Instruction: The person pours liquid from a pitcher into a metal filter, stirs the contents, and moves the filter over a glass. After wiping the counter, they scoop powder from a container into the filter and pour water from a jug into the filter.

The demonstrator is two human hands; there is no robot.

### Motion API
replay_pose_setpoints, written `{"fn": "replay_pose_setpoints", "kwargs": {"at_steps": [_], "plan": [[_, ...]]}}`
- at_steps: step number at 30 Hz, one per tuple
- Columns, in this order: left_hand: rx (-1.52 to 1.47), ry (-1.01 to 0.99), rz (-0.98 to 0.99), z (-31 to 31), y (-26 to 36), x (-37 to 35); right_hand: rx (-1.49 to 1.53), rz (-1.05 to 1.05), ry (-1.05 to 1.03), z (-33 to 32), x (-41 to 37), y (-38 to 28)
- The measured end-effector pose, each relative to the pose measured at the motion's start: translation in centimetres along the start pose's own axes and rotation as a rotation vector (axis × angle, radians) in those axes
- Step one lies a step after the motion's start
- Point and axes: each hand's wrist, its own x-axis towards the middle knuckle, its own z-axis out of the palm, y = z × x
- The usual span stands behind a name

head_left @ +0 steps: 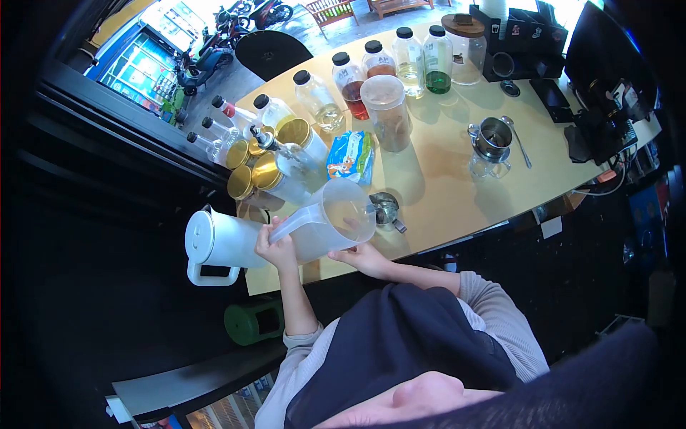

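Observation:
A large translucent plastic measuring jug [309, 239] is held tilted over the table's near edge, its wide mouth toward the upper right. My left hand [277, 244] is wrapped round the jug's handle. Against the jug's lower side rests my right hand [363, 259], supporting it, with some fingers hidden behind the plastic. Just left of my left hand stands a white lidded pitcher [232, 239]. Beyond the jug's mouth a small metal item with a tab [386, 209] lies on the table. A blue wipes packet [351, 156] is behind the jug.
Gold-lidded jars [266, 171] and a spouted bottle [293, 161] crowd the left side. Several black-capped bottles [352, 89] line the back, near a tall plastic container [386, 118]. On the right are a metal drip filter on a glass cup [493, 139], a spoon [519, 146] and a monitor [607, 57].

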Motion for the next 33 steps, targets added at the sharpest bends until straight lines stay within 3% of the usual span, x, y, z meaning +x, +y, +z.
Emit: {"fn": "replay_pose_setpoints", "kwargs": {"at_steps": [33], "plan": [[-0.12, 0.047, -0.008, -0.3, 1.4, 0.7, -0.043, -0.008, 0.023, 0.9, -0.2, -0.9]]}}
